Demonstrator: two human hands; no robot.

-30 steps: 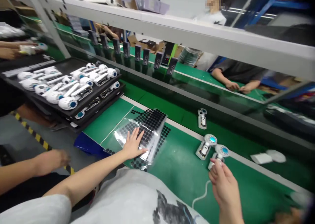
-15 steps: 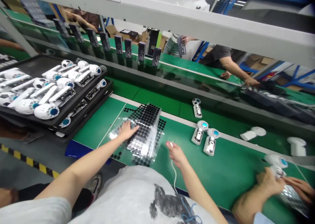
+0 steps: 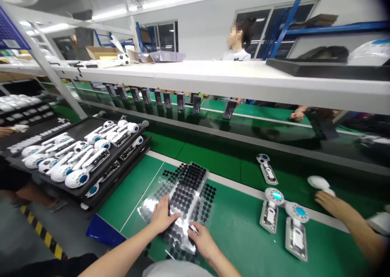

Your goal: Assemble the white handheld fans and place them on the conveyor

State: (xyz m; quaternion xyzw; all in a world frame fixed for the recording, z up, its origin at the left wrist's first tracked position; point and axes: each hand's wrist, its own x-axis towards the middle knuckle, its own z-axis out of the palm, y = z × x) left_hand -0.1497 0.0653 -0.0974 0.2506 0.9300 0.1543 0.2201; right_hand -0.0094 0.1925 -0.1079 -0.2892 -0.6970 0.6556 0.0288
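Note:
My left hand lies on a stack of clear sheets covered with black round pads, its thumb spread toward the right. Over the lower right part of the same sheets, my right hand is closed in a pinch. Between its fingertips shows the small white and dark end of a white cable; the rest of the cable is mostly hidden. Right of my hands, two opened white devices with round blue-centred heads lie on the green bench, and a third similar device lies farther back.
Black trays of white devices are stacked at the left. Dark boxes stand in a row behind a low rail. A white shelf crosses above. At the right, a co-worker's hand reaches to a white part.
My right hand has moved left onto the sheets with the cable end. My left hand stays on them. The view has tilted up, and the co-worker's arm at right has reached forward.

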